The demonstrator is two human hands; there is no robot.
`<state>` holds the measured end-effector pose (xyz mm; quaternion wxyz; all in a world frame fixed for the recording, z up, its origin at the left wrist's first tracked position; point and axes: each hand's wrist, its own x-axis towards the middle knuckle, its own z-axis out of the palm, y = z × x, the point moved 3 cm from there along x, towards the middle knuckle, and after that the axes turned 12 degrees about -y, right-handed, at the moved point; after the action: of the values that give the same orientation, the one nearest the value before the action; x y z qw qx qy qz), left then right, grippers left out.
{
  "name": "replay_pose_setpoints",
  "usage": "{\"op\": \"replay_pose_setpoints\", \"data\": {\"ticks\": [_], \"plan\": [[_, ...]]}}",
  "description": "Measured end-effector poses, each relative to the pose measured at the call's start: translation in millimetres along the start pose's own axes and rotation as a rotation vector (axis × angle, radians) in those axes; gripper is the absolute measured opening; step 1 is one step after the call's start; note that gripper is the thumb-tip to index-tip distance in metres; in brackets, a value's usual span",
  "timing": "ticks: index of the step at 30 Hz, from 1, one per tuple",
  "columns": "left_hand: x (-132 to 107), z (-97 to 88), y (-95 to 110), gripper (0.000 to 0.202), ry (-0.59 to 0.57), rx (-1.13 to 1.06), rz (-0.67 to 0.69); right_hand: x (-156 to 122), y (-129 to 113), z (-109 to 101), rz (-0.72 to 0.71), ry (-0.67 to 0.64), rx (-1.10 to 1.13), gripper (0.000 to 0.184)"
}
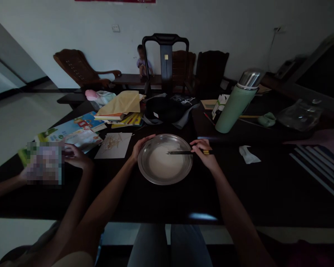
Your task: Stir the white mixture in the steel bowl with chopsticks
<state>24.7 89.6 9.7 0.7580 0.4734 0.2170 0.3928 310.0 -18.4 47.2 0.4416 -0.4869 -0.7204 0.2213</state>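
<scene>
A round metal basin (143, 165) stands on the dark table in front of me, with a whitish layer (167, 165) inside; I cannot tell whether it is liquid or powder. My left hand (140, 148) is closed on the basin's left rim. In my right hand (205, 152), beside the right rim, is a pair of dark chopsticks (179, 152) with gold-coloured ends. Their tips reach left over the whitish layer; whether they touch it is unclear. Left of the basin lies a white sheet (111, 152) with thin pale sticks (113, 142) on it.
Another person's hands (76, 156) hold a blurred item at left. Papers and an envelope (121, 104) are piled behind. A green thermos (235, 107) stands back right, near a crumpled tissue (249, 155) and stacked books (320, 167). Someone sits by the far wall.
</scene>
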Motion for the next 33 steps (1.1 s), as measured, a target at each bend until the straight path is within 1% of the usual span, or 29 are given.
{"op": "replay_pose_setpoints", "data": {"ticks": [2, 4, 6, 8, 10, 13, 14, 16, 18, 19, 21, 23, 25, 27, 30, 31, 33], "plan": [[0.1, -0.9, -0.5, 0.048, 0.001, 0.000, -0.002, -1.2, 0.5, -4.9, -0.021, 0.032, 0.053, 0.043], [0.0, -1.6, -1.1, 0.048, -0.005, -0.005, -0.005, -1.4, -0.4, -3.3, -0.035, -0.013, 0.078, 0.045], [-0.2, -2.3, -1.5, 0.049, -0.005, -0.011, -0.006, -0.5, -1.1, 3.1, -0.031, -0.105, 0.048, 0.040], [-0.5, -2.5, -1.6, 0.050, -0.006, -0.014, -0.008, 0.5, 0.0, 7.2, -0.009, -0.138, -0.003, 0.033], [-0.5, -2.7, -1.7, 0.052, -0.008, -0.015, -0.011, 0.8, 1.9, 5.2, 0.005, -0.084, -0.022, 0.033], [-0.4, -3.5, -2.5, 0.053, -0.007, -0.017, -0.023, -0.4, 3.5, -2.3, -0.007, 0.024, 0.035, 0.041], [-0.4, -4.1, -2.9, 0.053, -0.003, -0.016, -0.025, -0.7, 3.3, -2.9, -0.009, 0.026, 0.060, 0.044], [-0.4, -5.8, -3.6, 0.051, 0.013, -0.010, -0.019, -0.6, 2.5, 0.5, -0.003, -0.037, 0.082, 0.043], [-0.5, -7.6, -4.1, 0.050, 0.032, -0.010, -0.012, 0.0, 2.0, 6.3, 0.008, -0.117, 0.053, 0.036], [-0.5, -8.1, -4.3, 0.049, 0.036, -0.014, -0.014, 0.3, 2.3, 7.9, 0.013, -0.133, 0.031, 0.033], [-0.2, -8.3, -4.6, 0.050, 0.033, -0.020, -0.023, 0.5, 3.9, 6.2, 0.015, -0.098, 0.000, 0.031], [0.0, -7.4, -4.4, 0.052, 0.020, -0.015, -0.030, -0.1, 6.1, -0.2, 0.013, -0.022, 0.014, 0.036], [0.0, -6.1, -3.7, 0.053, 0.010, -0.005, -0.030, -0.9, 6.9, -4.9, 0.001, 0.010, 0.053, 0.042], [-0.2, -4.7, -2.8, 0.053, 0.005, 0.001, -0.024, -1.1, 5.3, -3.3, -0.016, -0.036, 0.076, 0.043], [-0.7, -3.1, -1.2, 0.052, 0.004, 0.014, -0.009, -0.3, 1.9, 5.6, -0.020, -0.132, 0.030, 0.033], [-0.7, -2.6, -0.8, 0.052, 0.004, 0.016, -0.008, 0.0, 1.5, 7.0, -0.013, -0.134, 0.005, 0.030], [-0.7, -1.6, -0.1, 0.052, 0.004, 0.021, -0.007, 0.2, 2.1, 4.6, -0.003, -0.084, -0.030, 0.027]]}}
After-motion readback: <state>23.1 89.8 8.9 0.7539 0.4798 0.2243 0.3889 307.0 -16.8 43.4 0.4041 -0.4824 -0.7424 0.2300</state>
